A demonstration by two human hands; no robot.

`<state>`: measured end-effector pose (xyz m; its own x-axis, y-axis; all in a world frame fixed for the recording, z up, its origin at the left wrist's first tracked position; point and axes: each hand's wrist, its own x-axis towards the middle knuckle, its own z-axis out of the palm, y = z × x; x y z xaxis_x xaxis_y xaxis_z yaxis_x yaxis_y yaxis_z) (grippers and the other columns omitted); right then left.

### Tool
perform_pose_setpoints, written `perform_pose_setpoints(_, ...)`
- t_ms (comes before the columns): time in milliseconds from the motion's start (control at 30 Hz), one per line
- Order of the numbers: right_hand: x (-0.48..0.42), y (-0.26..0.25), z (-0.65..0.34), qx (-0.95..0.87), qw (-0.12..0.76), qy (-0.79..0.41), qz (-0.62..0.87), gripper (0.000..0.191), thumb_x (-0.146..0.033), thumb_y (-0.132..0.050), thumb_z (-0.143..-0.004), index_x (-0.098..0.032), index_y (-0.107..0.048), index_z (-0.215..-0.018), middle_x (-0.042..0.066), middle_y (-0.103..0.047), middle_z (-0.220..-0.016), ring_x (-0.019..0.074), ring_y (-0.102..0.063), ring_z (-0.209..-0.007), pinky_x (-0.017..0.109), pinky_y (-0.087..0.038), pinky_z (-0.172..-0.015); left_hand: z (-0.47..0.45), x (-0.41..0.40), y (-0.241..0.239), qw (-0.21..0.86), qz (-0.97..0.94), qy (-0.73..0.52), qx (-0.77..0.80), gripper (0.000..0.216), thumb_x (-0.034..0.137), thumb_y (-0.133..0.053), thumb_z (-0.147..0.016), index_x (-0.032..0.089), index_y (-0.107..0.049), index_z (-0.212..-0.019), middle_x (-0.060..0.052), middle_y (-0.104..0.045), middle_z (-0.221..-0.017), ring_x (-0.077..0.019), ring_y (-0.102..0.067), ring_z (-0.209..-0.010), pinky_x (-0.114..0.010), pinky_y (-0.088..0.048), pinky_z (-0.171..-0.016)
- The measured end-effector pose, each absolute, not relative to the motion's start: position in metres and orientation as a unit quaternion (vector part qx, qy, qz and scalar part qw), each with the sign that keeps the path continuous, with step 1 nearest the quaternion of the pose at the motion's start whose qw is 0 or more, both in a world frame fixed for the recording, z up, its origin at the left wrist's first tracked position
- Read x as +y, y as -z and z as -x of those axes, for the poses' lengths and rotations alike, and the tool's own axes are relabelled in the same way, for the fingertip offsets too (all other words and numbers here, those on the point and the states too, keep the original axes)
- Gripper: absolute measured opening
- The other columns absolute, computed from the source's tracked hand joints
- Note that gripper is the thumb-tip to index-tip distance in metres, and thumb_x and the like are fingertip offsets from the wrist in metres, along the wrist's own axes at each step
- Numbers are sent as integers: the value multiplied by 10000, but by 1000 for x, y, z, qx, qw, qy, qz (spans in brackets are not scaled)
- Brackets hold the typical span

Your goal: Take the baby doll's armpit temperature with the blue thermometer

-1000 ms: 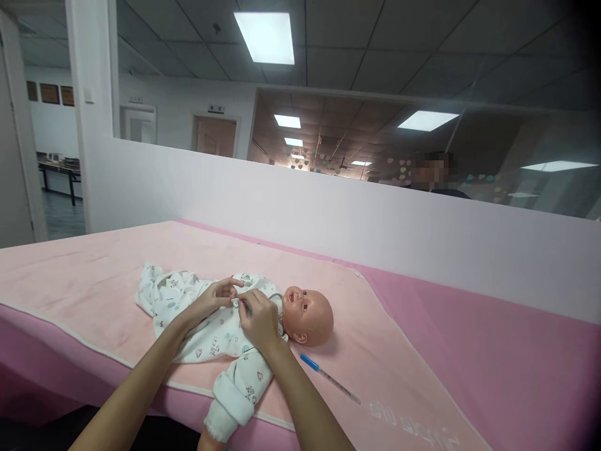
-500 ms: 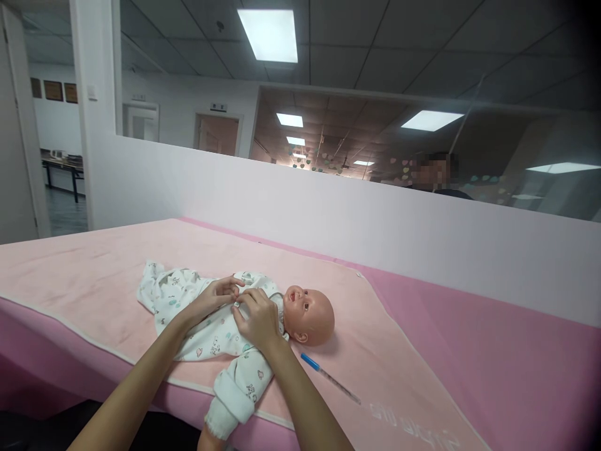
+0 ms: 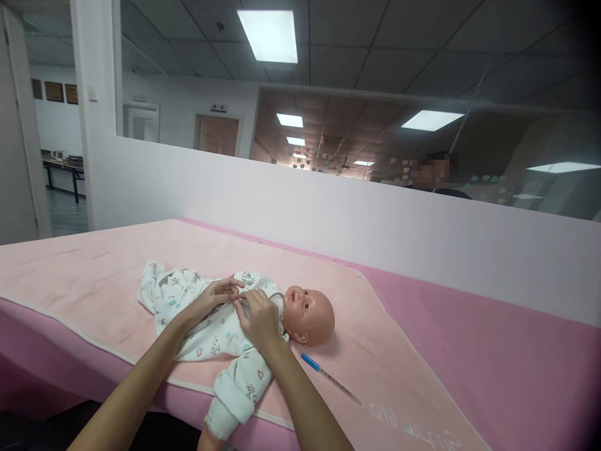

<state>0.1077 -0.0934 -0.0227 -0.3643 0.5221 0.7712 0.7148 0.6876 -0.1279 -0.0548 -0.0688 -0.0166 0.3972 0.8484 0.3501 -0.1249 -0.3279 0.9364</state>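
Note:
A baby doll point(image 3: 307, 316) lies on its back on a pink towel point(image 3: 94, 275), head to the right, dressed in a white printed romper point(image 3: 201, 326). Both my hands meet on the doll's chest just below its neck. My left hand point(image 3: 213, 297) pinches the romper's front edge with curled fingers. My right hand point(image 3: 258, 319) rests on the chest with its fingertips pressed together on the same bit of cloth. One sleeve point(image 3: 235, 391) hangs over the table's near edge.
A blue-capped pen-like stick point(image 3: 328, 378) lies on the towel right of my right forearm. A white partition wall point(image 3: 375, 232) runs behind the table. Another person point(image 3: 439, 175) sits beyond it. The pink table cover point(image 3: 493, 351) extends right.
My right hand's fingers have shifted slightly on the romper's front near the neck. My left hand stays pinched at the same spot. The doll has not moved.

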Motion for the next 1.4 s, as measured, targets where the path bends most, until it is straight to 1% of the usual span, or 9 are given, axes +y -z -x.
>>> perform_pose_setpoints(200,-96,14,-100,-827,401,153,364,160,-234,-453,-810,-195,-556,-927,32,-621,-841,174,-528,-796,278,-369,-642,51,-70,15,528,-606,-514,300,356,243,-603,-657,199,-588,-1010,9,-563,-753,-114,-527,-652,-209,-398,-594)
perform_pose_setpoints(367,-88,7,-71,-827,379,166,381,148,-292,-476,-777,-199,-568,-706,29,-616,-720,182,-505,-722,288,-344,-600,50,-61,18,527,-521,-591,319,325,256,-635,-625,170,-599,-936,7,-567,-757,-95,-528,-607,-193,-396,-542)
perform_pose_setpoints(533,-85,12,-65,-840,359,153,378,114,-241,-490,-720,-197,-545,-631,26,-596,-691,180,-479,-715,294,-334,-616,53,-60,16,514,-447,-660,318,355,256,-679,-573,151,-602,-903,5,-568,-728,-104,-551,-647,-205,-434,-609)
perform_pose_setpoints(667,-88,13,-76,-852,373,130,344,58,-224,-511,-689,-194,-540,-648,14,-563,-693,169,-464,-749,299,-343,-714,60,-61,17,466,-454,-677,345,377,308,-656,-591,152,-604,-931,-2,-571,-708,-125,-558,-652,-258,-456,-666)
perform_pose_setpoints(900,-85,12,-80,-857,388,54,335,41,-193,-529,-665,-195,-488,-663,-12,-540,-694,150,-459,-746,288,-338,-772,90,-78,23,379,-617,-547,420,311,375,-600,-691,191,-626,-940,-38,-640,-831,-197,-576,-840,-282,-430,-755)
perform_pose_setpoints(1067,-82,13,-77,-839,409,6,360,74,-161,-501,-695,-196,-472,-637,-17,-552,-672,139,-459,-702,270,-335,-736,97,-87,23,350,-717,-432,420,326,409,-552,-742,191,-629,-973,-40,-650,-835,-206,-579,-807,-285,-434,-718)
perform_pose_setpoints(1167,-82,14,-77,-832,413,4,369,75,-170,-498,-705,-196,-481,-638,-11,-561,-675,142,-458,-702,266,-331,-719,96,-88,24,349,-729,-406,427,366,412,-546,-748,182,-613,-1025,-43,-651,-813,-209,-580,-794,-298,-446,-717)
perform_pose_setpoints(1300,-82,15,-77,-830,411,9,377,64,-172,-508,-695,-194,-489,-638,-10,-555,-663,142,-466,-704,261,-334,-719,94,-91,22,377,-733,-404,397,357,348,-623,-683,203,-627,-1009,-58,-643,-985,-246,-551,-986,-327,-436,-851)
perform_pose_setpoints(1400,-83,15,-77,-827,418,10,376,55,-170,-505,-698,-193,-495,-649,-12,-557,-668,138,-477,-709,257,-339,-733,93,-94,20,373,-736,-406,393,337,306,-640,-660,218,-638,-985,-54,-627,-1037,-255,-530,-1037,-334,-424,-889)
